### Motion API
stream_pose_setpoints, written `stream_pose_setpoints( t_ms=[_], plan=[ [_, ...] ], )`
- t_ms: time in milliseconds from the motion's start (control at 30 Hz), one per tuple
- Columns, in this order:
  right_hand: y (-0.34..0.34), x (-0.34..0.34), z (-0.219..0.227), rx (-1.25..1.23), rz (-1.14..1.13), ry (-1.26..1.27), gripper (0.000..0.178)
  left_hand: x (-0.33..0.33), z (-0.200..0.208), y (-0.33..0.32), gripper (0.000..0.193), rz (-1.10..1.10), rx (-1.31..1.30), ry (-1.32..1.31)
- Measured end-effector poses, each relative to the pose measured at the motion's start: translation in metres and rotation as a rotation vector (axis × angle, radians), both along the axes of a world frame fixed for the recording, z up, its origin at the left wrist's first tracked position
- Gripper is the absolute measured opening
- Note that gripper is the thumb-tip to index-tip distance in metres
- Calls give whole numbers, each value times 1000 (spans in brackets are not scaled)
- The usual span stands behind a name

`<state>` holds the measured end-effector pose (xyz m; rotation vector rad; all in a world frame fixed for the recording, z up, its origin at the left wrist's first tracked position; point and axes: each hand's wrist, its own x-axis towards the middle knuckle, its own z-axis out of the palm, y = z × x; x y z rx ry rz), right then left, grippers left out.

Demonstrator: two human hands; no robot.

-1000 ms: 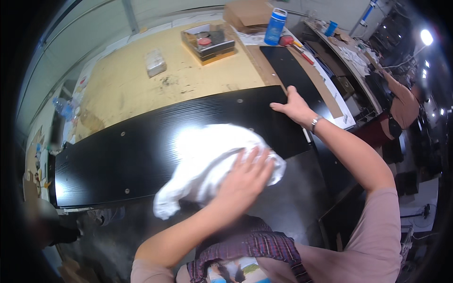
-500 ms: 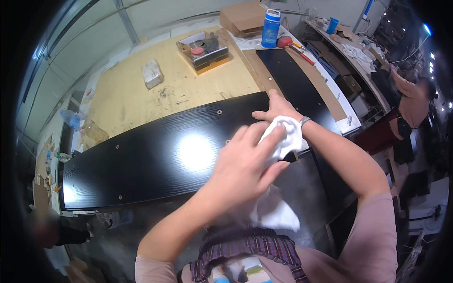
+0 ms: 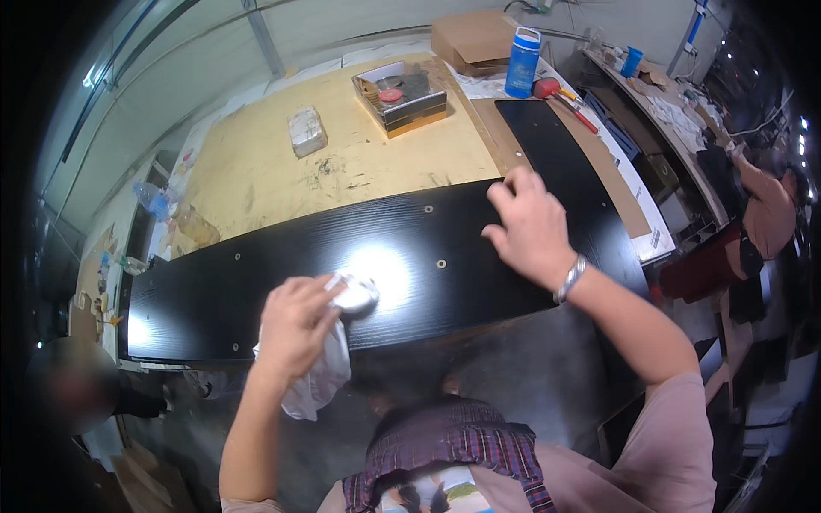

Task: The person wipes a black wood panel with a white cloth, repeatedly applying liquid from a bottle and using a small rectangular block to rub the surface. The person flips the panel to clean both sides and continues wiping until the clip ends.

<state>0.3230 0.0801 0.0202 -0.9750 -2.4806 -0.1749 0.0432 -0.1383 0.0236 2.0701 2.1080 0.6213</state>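
Observation:
A long black wood-grain panel [image 3: 282, 244] with several small metal fittings lies along the near side of the worktable. My left hand [image 3: 295, 329] is closed round a white cloth [image 3: 315, 385]; one bunched end rests at the panel's surface, and the rest hangs over the near edge. My right hand [image 3: 532, 227] is apart from the cloth, over the panel's right end, with its fingers spread and curved and nothing in them. Whether its fingertips touch the panel I cannot tell. Beyond that hand, a second black panel [image 3: 547, 137] runs away from me on brown cardboard.
On the yellowish board [image 3: 248, 154] are a wrapped white block [image 3: 308, 131] and an open box [image 3: 410, 115] of small items. A blue bottle [image 3: 522, 64] and a red-headed mallet [image 3: 547, 88] stand at the back right. A person [image 3: 765, 205] is at the far right.
My left hand has swept left along the panel with the cloth, away from my right hand. My right hand has lifted off the cloth and turned slightly. The view has shifted a little.

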Motion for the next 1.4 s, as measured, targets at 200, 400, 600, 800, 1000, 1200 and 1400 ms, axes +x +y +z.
stream_pose_setpoints(
  t_ms=[200,400,600,800,1000,1200,1400],
  plan=[
    [-55,-10,-13,-492,220,140,18,-53,-35,-5,34,152,197,-30],
    [-46,-12,-17,-603,181,176,11,-48,-37,-7,33,155,230,23],
    [-46,-16,-10,-725,117,123,17,-48,-32,-10,34,152,246,27],
    [-42,-15,-13,-574,109,134,21,-44,-33,-6,41,129,243,86],
    [3,3,-44,-392,-150,140,64,70,-18,51,48,-352,170,99],
    [1,3,-45,-368,-164,67,67,59,8,50,47,-431,7,278],
    [-2,-6,-42,-385,-179,47,68,90,0,78,42,-510,145,303]
  ],
)
